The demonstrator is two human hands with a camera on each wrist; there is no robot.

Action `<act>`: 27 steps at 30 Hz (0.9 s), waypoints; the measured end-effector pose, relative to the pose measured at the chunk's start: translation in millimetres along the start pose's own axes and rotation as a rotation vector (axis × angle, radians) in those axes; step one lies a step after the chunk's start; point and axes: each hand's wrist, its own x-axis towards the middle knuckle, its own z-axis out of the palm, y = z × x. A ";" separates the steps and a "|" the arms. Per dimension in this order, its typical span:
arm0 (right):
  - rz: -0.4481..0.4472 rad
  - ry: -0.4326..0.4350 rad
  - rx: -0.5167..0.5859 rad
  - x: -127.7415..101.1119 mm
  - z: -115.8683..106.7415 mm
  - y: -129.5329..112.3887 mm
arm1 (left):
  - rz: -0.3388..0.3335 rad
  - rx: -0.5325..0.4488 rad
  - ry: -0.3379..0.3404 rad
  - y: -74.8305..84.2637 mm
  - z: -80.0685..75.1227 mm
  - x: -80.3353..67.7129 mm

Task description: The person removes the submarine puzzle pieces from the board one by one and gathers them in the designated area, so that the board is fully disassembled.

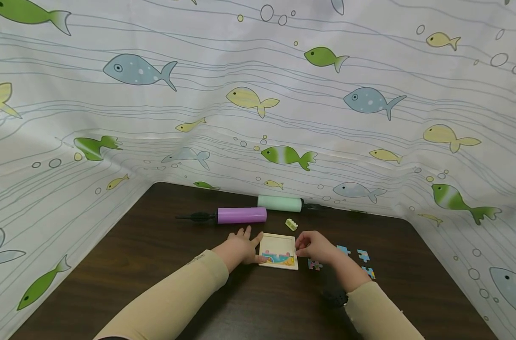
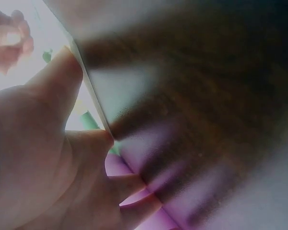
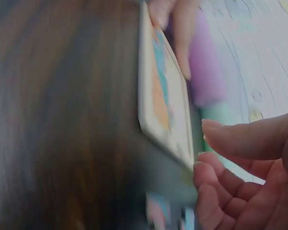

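Observation:
A small wooden puzzle tray [image 1: 278, 245] lies flat on the dark table [image 1: 156, 264], with a coloured picture partly filled in along its near edge. My left hand [image 1: 241, 246] rests flat beside the tray's left edge, fingers spread, thumb against the frame. In the left wrist view the left hand's thumb [image 2: 62, 81] presses on the tray edge [image 2: 93, 103]. My right hand [image 1: 313, 245] sits at the tray's right edge with its fingers loosely curled. The right wrist view shows the right hand [image 3: 240, 182] beside the tray [image 3: 165, 103], with nothing between thumb and fingers.
Several loose puzzle pieces [image 1: 362, 255] lie right of the tray, one [image 1: 313, 264] by my right wrist. A purple pump [image 1: 241, 215], a mint-green pump [image 1: 280, 203] and a small yellow-green block [image 1: 291, 224] lie behind it. A fish-print cloth [image 1: 258, 104] walls in the table.

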 end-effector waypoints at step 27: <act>-0.111 -0.093 -0.062 23.7 56.2 -24.8 | 0.039 -0.024 -0.006 -3.1 -1.9 0.0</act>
